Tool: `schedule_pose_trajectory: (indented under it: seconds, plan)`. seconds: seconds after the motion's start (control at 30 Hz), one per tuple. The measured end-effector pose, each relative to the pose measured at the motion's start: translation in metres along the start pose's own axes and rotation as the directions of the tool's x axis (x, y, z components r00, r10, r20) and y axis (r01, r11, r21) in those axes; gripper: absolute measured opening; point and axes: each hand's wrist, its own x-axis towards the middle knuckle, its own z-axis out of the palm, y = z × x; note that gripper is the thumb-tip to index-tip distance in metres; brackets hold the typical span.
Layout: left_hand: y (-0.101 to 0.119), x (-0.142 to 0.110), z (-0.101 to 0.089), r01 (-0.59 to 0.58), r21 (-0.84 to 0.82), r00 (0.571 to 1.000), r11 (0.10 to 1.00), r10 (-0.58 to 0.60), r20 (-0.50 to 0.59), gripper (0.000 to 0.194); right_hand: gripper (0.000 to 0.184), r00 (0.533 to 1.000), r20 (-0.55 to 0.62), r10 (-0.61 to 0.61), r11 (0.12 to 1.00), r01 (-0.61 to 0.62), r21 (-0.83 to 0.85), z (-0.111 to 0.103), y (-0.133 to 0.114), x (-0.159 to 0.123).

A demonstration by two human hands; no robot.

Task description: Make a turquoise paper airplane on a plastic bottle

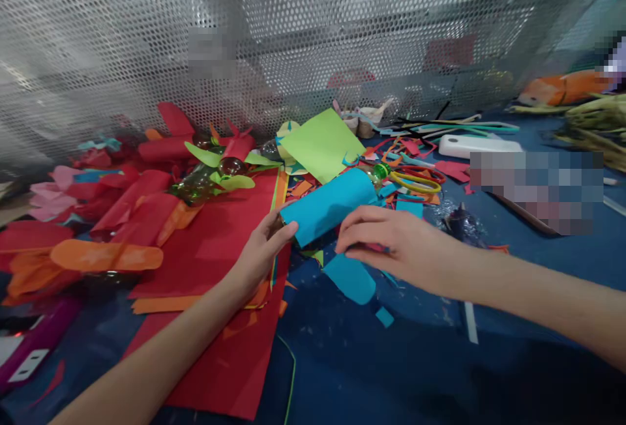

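Observation:
A plastic bottle (332, 205) wrapped in blue paper lies tilted, its green cap toward the upper right. My left hand (267, 246) grips its base end, thumb on the near side. Just in front of the bottle, my right hand (386, 242) has its fingers curled together, thumb and fingertips at the top edge of a blue paper piece (351, 279) with a rounded end. Its fingertips are partly hidden. A small blue paper square (385, 317) lies below. Red paper sheets (215, 360) spread under and beside my left forearm.
Red paper-covered bottles (147, 213) crowd the left side, near a purple box-like object (42, 340). Behind the blue bottle are a light green sheet (323, 145) and paper scraps. At right are a white device (479, 146) and a blurred-out phone-like object. A perforated metal panel (313, 27) stands behind.

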Motion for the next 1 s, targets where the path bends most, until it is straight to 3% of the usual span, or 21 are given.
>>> schedule_pose_trajectory:
  seconds: [0.17, 0.3, 0.47, 0.67, 0.83, 1.0]
  plan:
    - [0.000, 0.001, 0.000, -0.014, -0.010, 0.999, 1.000, 0.014, 0.042, 0.055, 0.017, 0.994, -0.071, -0.083, 0.993, 0.077, -0.087, 0.023, 0.007, 0.012]
    - [0.000, 0.002, -0.001, -0.026, -0.028, 0.999, 0.999, 0.027, 0.033, 0.056, 0.009, 0.993, -0.119, 0.022, 1.000, -0.023, -0.011, 0.020, 0.012, 0.020]
    - [-0.003, 0.003, -0.002, -0.026, -0.043, 0.999, 0.999, 0.027, 0.023, 0.055, 0.011, 0.988, -0.106, 0.109, 0.990, -0.098, 0.096, 0.020, 0.014, 0.026]
    - [-0.003, 0.002, -0.001, -0.023, -0.047, 1.000, 0.999, 0.024, 0.009, 0.052, 0.008, 0.994, -0.092, 0.052, 0.998, -0.047, 0.048, 0.023, 0.016, 0.027]
    - [0.000, 0.001, 0.001, -0.021, -0.043, 1.000, 0.999, 0.021, 0.007, 0.054, 0.007, 0.991, -0.124, -0.056, 0.998, 0.053, -0.030, 0.025, 0.020, 0.027]
    - [-0.001, 0.001, 0.001, -0.018, -0.034, 1.000, 0.999, 0.019, 0.003, 0.056, 0.008, 0.980, -0.190, -0.064, 0.996, 0.052, -0.066, 0.029, 0.019, 0.027]
